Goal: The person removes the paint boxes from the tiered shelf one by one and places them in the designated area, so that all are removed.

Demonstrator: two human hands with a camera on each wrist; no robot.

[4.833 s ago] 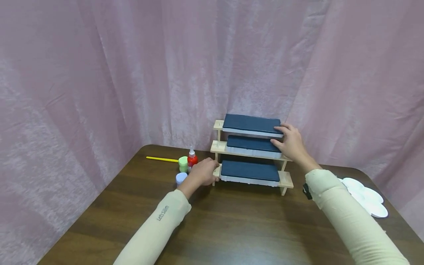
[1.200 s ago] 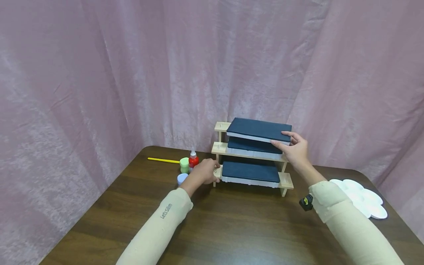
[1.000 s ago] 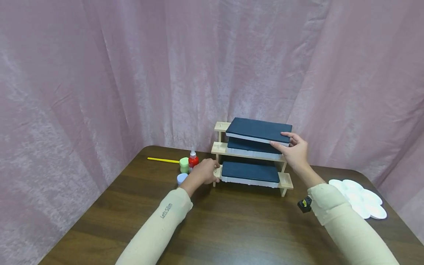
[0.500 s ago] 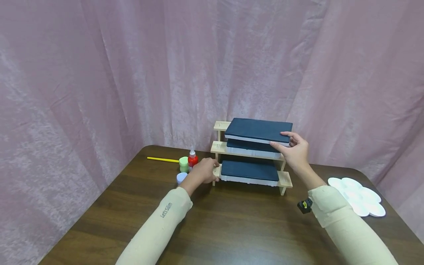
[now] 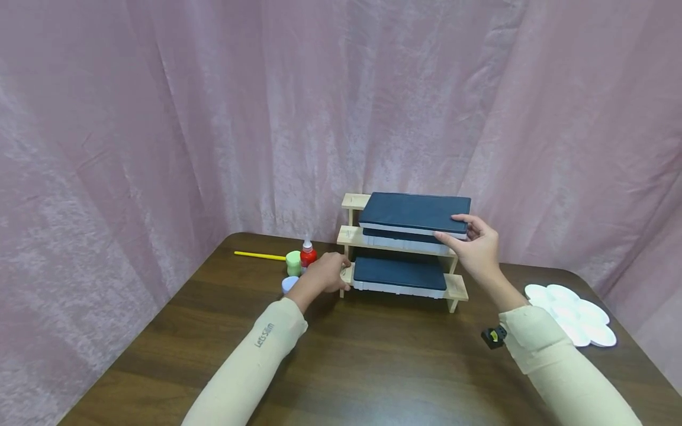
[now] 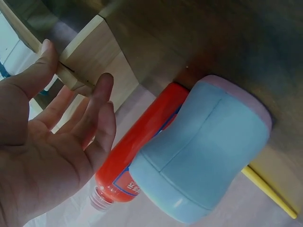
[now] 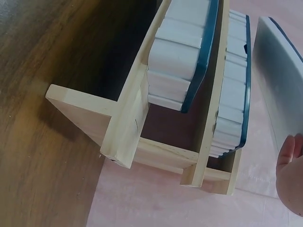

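My right hand (image 5: 476,248) pinches the right end of a white box with a dark blue lid (image 5: 415,212), thumb below and fingers on the lid. That box is off the top tier of the three-tier wooden rack (image 5: 456,287) and overlaps the middle tier's lidded box (image 5: 405,244). In the right wrist view, a gap separates the held box (image 7: 277,71) from the box below it. Another such box (image 5: 399,273) rests on the bottom tier. My left hand (image 5: 327,273) grips the left end of the bottom shelf; thumb and fingers straddle the wood (image 6: 97,54) in the left wrist view.
Left of the rack stand a red bottle (image 5: 308,256), a green container (image 5: 293,263) and a light blue one (image 5: 289,284). A yellow stick (image 5: 259,255) lies behind them. A white flower-shaped palette (image 5: 572,313) lies at the right. Pink curtain (image 5: 298,118) hangs behind the table.
Since the earliest frame, my right hand has taken the top box off its tier and brought it forward and rightward. Over the last second it has come slightly lower. My left hand keeps its grip.
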